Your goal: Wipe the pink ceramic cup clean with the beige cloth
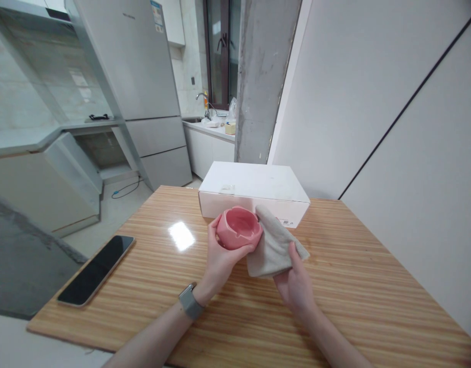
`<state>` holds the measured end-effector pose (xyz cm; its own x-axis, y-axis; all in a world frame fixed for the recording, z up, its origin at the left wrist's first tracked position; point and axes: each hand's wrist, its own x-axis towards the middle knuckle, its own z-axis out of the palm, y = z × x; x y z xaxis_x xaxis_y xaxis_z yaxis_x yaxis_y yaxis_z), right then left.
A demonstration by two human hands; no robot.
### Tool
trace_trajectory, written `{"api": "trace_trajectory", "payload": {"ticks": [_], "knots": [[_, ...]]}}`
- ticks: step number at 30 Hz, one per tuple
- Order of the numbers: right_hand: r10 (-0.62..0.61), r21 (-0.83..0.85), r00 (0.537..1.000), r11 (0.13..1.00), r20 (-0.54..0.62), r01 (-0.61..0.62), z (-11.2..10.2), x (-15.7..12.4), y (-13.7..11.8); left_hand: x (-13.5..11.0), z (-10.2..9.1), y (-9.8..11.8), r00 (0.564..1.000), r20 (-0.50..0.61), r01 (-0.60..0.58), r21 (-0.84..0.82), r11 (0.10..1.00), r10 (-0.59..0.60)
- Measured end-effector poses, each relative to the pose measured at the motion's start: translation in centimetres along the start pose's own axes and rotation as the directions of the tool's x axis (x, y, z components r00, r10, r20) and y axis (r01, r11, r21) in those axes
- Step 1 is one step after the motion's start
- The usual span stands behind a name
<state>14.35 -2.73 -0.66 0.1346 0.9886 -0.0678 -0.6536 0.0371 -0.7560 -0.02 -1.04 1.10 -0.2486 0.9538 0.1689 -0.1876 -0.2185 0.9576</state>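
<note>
A pink, faceted ashtray (239, 228) with notches in its rim is gripped in my left hand (223, 258), its hollow tilted towards me. Fingers wrap its left side and the thumb lies along the front. My right hand (295, 280) pinches a folded grey cloth (272, 245), thumb on top and the other fingers mostly hidden beneath. The cloth's left edge meets the ashtray's right side. Both hands are above the wooden table, in front of a white box (254, 191).
A smartphone (97, 271) with a dark screen lies near the left edge of the wooden table (354, 286). A white wall (373, 102) borders the table on the right. Farther back stand a grey fridge (131, 66) and a counter with a sink tap (204, 102).
</note>
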Motion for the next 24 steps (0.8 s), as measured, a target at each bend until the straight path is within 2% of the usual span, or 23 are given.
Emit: {"api": "trace_trajectory", "payload": {"ticks": [2, 5, 8, 10, 13, 17, 19, 21, 24], "knots": [[0.058, 0.101, 0.996, 0.994, -0.067, -0.051, 0.4, 0.0, -0.4, 0.3, -0.1, -0.6, 0.998, -0.005, 0.057, -0.047, 0.997, -0.058], [0.142, 0.182, 0.986, 0.975, -0.091, -0.124, 1.0, 0.0, -1.1, 0.6, -0.1, -1.4, 0.979, 0.051, 0.202, -0.217, 0.955, -0.195], [0.261, 0.225, 0.96, 0.946, -0.102, -0.233, 1.5, 0.0, -1.7, 0.3, 0.0, -1.8, 0.966, 0.133, 0.251, -0.307, 0.918, -0.22], [0.339, 0.241, 0.936, 0.92, -0.092, -0.309, 1.8, 0.1, -2.0, 0.0, 0.1, -1.9, 0.974, 0.155, 0.197, -0.213, 0.957, -0.167], [0.394, 0.252, 0.917, 0.895, -0.058, -0.368, 1.8, 0.3, -2.5, -0.1, 0.0, -1.7, 0.972, 0.228, 0.054, 0.001, 0.999, -0.053], [0.383, 0.252, 0.922, 0.899, -0.052, -0.359, 1.5, 0.8, -3.1, 0.5, -0.5, -1.0, 0.923, 0.384, -0.043, 0.092, 0.995, 0.004], [0.394, 0.241, 0.918, 0.896, -0.04, -0.374, 1.4, 0.9, -3.2, 0.9, -0.8, -0.6, 0.906, 0.421, -0.097, 0.126, 0.987, 0.035], [0.428, 0.228, 0.903, 0.883, -0.026, -0.411, 1.4, 0.9, -3.1, 1.2, -1.1, -0.4, 0.912, 0.402, -0.163, 0.163, 0.973, 0.086], [0.48, 0.194, 0.877, 0.862, -0.012, -0.469, 1.1, 0.6, -3.3, 1.7, -1.4, -0.7, 0.943, 0.298, -0.211, 0.196, 0.958, 0.147]]}}
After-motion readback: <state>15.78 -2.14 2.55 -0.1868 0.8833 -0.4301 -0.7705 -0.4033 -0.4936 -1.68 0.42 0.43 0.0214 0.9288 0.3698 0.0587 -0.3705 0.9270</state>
